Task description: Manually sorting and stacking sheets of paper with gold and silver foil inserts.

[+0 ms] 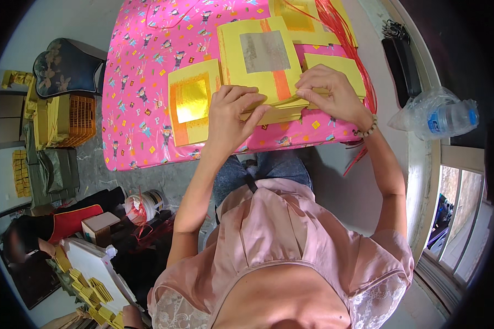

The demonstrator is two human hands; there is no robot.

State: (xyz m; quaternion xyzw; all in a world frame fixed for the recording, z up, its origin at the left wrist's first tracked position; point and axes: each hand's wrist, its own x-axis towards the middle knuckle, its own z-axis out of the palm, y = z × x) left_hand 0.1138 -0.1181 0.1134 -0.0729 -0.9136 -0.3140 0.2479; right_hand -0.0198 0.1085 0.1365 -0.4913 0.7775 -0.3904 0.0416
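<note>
Pinching the near edge of a stack of yellow paper with a silver square and orange stripe, a person's right hand (pale round beads circle its wrist) closes thumb to fingers, the stack lying on a pink, cartoon-printed tablecloth. The half-curled left hand touches the near left corner; whether it grips, I cannot tell. Just left lies yellow paper bearing a shiny gold square.
</note>
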